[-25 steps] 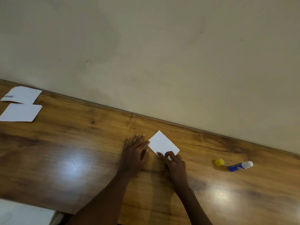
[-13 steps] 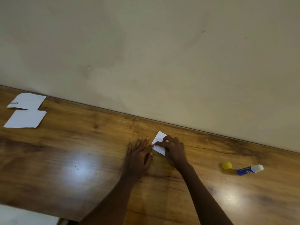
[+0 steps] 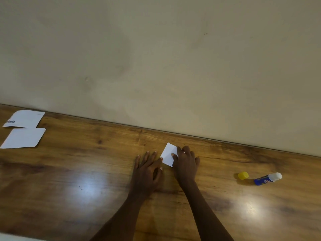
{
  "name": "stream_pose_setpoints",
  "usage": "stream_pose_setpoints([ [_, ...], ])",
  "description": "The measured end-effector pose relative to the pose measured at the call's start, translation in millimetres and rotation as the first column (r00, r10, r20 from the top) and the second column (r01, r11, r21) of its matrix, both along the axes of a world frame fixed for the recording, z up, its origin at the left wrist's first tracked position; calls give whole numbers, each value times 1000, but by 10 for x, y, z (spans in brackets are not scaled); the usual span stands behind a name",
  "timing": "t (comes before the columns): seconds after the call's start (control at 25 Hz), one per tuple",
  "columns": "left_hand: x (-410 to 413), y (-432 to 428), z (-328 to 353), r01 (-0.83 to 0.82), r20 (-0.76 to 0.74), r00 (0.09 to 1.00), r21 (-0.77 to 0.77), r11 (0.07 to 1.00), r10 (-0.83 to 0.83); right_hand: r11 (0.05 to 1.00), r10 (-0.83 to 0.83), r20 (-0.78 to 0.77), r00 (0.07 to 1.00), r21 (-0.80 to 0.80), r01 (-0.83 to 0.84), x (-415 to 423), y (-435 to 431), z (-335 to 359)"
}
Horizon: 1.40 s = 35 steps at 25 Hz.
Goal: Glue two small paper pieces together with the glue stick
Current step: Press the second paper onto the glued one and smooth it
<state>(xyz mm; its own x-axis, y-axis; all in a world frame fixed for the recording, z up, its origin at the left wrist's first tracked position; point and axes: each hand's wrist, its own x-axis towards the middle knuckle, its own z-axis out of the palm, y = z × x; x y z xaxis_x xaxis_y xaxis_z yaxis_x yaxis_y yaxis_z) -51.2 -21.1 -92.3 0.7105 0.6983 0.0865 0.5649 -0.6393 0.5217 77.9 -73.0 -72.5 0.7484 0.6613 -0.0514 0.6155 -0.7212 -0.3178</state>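
A small white paper piece (image 3: 168,153) lies flat on the wooden table (image 3: 86,171) near the wall. My right hand (image 3: 185,164) rests on its right half with spread fingers pressing down, hiding that part. My left hand (image 3: 147,171) lies flat on the table just left of the paper, its fingertips touching the paper's left corner. Whether a second piece lies under the paper cannot be seen. A blue glue stick (image 3: 267,179) lies on its side to the right, uncapped, its white tip exposed. Its yellow cap (image 3: 243,175) sits just left of it.
Two larger white paper sheets lie at the far left, one printed (image 3: 24,119) and one blank (image 3: 24,138). A beige wall (image 3: 156,66) runs along the table's back edge. Bright light reflections show on the table top.
My right hand moved from the paper's near corner up onto its right half and pressed across it. My left hand stayed flat beside the paper.
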Motion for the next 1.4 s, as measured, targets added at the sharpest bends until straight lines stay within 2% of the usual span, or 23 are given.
stream_pose_setpoints([
  [0.12,0,0,6,11,3,1000,-7,1000,-11,1000,4,-19,1000,20,-3,-114,-77,-18],
  [0.24,-8,-7,22,8,18,1000,-12,1000,-8,990,128,-47,991,-57,-130,-77,-207,-9],
  [0.4,-12,1,44,31,2,1000,3,1000,-31,931,316,-103,943,-157,-329,114,-384,55],
  [0.64,-4,13,47,46,-19,999,14,999,-46,918,366,-74,928,-132,-373,-69,-165,134],
  [0.72,-3,8,41,47,-11,999,5,999,-47,927,347,-59,936,-130,-352,-163,-114,94],
  [0.96,-4,12,23,27,-12,1000,11,1000,-26,983,145,15,989,-120,-142,110,-255,96],
  [1.12,-1,7,14,26,-27,999,17,1000,-25,998,57,31,998,-5,-57,56,-244,87],
  [1.28,2,16,18,46,-36,998,33,998,-45,974,220,-61,974,-43,-222,-157,-251,-11],
  [1.4,1,9,31,39,-26,999,30,999,-38,984,158,-28,987,-73,-160,-123,-325,-57],
])
